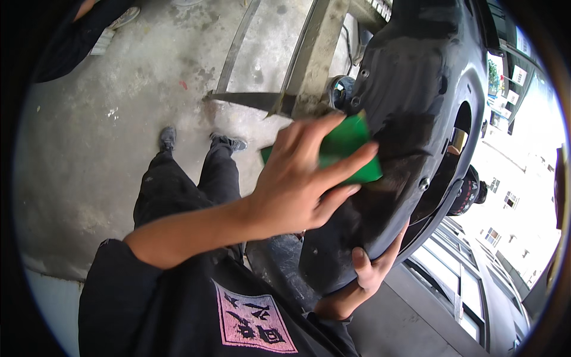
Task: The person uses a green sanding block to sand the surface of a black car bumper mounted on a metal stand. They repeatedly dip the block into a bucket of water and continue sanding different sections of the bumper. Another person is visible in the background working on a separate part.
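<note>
A green sandpaper sheet (348, 146) is pressed flat to a large dark car panel (410, 65) by my left hand (303, 169), fingers and thumb spread over it. A corner of green shows on the far side of the hand. The panel's surface is dull, with smoky grey patches and a few round metal fasteners. Lower on the panel, my right hand (372, 273) grips its edge, thumb on the face and the other fingers partly hidden behind.
A worn metal stand (315, 65) rises beyond the panel's left side, its flat foot on the stained concrete floor (166, 65). Another person's dark-clothed limb (65, 47) shows at top left. A person in a dark cap (467, 193) is beyond the panel at right.
</note>
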### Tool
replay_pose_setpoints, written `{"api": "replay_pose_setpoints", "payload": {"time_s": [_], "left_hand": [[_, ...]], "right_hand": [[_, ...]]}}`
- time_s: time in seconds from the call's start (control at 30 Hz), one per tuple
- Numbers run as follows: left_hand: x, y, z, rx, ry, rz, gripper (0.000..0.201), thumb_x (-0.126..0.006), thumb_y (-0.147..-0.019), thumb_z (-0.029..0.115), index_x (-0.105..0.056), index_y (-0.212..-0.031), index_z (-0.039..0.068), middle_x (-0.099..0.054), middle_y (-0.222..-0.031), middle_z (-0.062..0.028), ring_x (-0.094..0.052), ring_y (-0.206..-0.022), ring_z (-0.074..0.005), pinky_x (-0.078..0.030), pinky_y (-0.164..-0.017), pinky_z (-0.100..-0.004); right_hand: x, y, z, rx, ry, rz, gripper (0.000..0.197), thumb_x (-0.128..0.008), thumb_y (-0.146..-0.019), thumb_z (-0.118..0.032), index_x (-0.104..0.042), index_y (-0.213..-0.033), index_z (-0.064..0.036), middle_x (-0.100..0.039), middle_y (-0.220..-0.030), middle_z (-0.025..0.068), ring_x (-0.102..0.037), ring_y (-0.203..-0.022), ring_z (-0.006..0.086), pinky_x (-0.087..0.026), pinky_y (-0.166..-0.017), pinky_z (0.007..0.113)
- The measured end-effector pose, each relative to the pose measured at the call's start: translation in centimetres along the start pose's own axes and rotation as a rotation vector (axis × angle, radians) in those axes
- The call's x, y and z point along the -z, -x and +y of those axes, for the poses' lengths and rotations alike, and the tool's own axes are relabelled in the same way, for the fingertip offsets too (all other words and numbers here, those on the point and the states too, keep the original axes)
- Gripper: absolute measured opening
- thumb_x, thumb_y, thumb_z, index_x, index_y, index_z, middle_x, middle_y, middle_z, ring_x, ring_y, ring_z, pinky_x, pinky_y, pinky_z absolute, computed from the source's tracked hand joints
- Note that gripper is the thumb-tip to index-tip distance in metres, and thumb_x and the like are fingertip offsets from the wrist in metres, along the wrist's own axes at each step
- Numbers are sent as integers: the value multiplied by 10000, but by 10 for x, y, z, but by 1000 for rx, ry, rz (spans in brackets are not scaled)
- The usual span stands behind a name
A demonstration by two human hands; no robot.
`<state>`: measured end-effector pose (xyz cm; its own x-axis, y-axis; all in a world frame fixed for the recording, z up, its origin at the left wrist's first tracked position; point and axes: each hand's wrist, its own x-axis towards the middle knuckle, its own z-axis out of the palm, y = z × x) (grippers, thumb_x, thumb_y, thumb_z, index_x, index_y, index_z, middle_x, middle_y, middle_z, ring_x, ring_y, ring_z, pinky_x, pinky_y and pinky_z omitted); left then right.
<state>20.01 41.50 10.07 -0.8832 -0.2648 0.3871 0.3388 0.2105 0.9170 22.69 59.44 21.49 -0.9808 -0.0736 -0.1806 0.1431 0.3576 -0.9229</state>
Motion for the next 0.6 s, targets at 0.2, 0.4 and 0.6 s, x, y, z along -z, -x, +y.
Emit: {"api": "replay_pose_setpoints", "payload": {"time_s": [0.2,0.4,0.6], "left_hand": [[6,12,-9,-47,-103,-95,615,-775,-823,256,-590,-1409,226,-451,-1396,-211,-491,-1172,-363,-409,-981,-494],[1,-8,-6,-67,-63,-9,608,-787,-789,237,-647,-1380,207,-472,-1428,-210,-485,-1226,-354,-386,-1013,-459],[1,-8,-2,-57,-68,10,626,-798,-773,230,-644,-1380,212,-467,-1421,-210,-488,-1193,-355,-392,-999,-470]], "right_hand": [[9,2,1,-6,62,-20,1226,-839,-694,-200,-49,-1606,20,-327,-1561,235,-363,-1452,365,-270,-1192,461],[6,0,0,6,45,-60,1231,-841,-689,-182,-44,-1608,8,-314,-1568,247,-361,-1453,378,-263,-1196,482],[-1,-1,0,11,-22,-26,1215,-811,-674,-139,-48,-1608,10,-329,-1558,248,-374,-1444,382,-282,-1190,485]]}}
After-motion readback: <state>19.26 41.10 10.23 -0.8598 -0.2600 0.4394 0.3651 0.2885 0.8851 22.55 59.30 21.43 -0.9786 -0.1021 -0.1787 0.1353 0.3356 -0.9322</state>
